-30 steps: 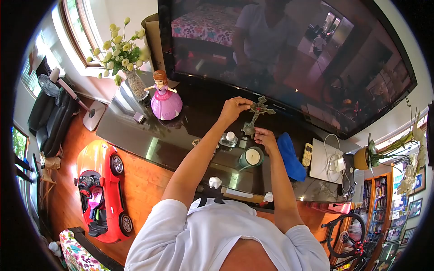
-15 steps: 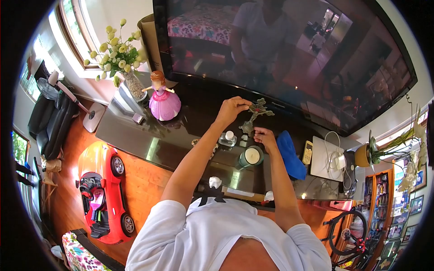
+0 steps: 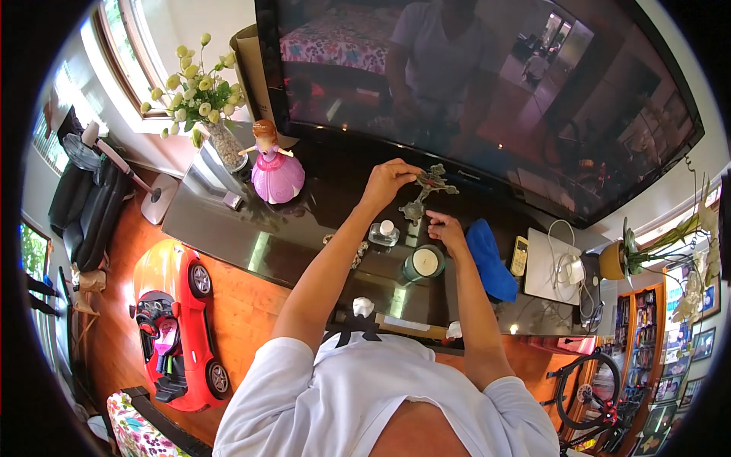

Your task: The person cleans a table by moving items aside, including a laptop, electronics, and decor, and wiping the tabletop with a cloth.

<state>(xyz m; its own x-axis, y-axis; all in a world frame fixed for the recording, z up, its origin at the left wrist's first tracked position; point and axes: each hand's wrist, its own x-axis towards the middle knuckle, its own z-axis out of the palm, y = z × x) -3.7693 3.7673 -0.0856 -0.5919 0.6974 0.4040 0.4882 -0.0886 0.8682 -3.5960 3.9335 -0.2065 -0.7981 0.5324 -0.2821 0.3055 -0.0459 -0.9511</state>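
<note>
An ornate metal crucifix (image 3: 432, 183) stands on the dark glossy cabinet top (image 3: 304, 228), just in front of the television. The fingers of my left hand (image 3: 390, 183) pinch the left arm of the cross. Below and right of its base is my right hand (image 3: 446, 230), index finger extended towards the base and the other fingers curled, with nothing visible in it. Nearer to me are a green glass candle (image 3: 424, 263) and a small glass holder with a white candle (image 3: 384, 232). A blue cloth (image 3: 489, 263) lies right of my right hand.
A large television (image 3: 487, 99) spans the back. On the left are a princess doll (image 3: 276, 171) and a vase of flowers (image 3: 227, 145). A remote (image 3: 519, 256), a white device with cables (image 3: 550, 270) and a potted plant (image 3: 611, 264) are on the right.
The crucifix has shifted slightly left with my left hand. My right hand has come off the crucifix base, and its index finger has straightened.
</note>
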